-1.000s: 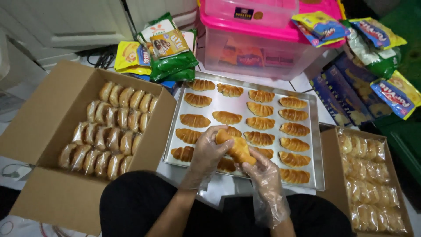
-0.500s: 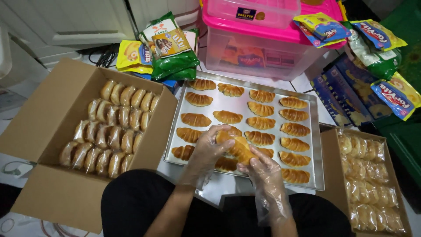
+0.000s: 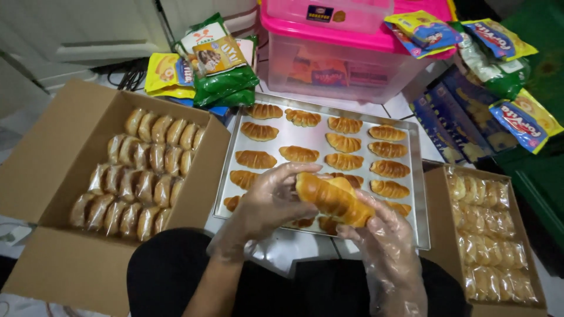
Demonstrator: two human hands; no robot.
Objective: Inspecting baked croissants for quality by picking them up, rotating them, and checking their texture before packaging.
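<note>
Hands in thin clear plastic gloves hold one golden ridged bread roll (image 3: 333, 198) between them: the left hand (image 3: 267, 202) grips its near end from the side, the right hand (image 3: 385, 235) cups it from below. Just beyond them lies a rectangular metal tray (image 3: 314, 140) of similar rolls, with bare gaps. An open cardboard box (image 3: 56, 176) of wrapped rolls sits left of the left hand; a smaller box (image 3: 437, 202) hugs the tray's edge beside the right hand.
</note>
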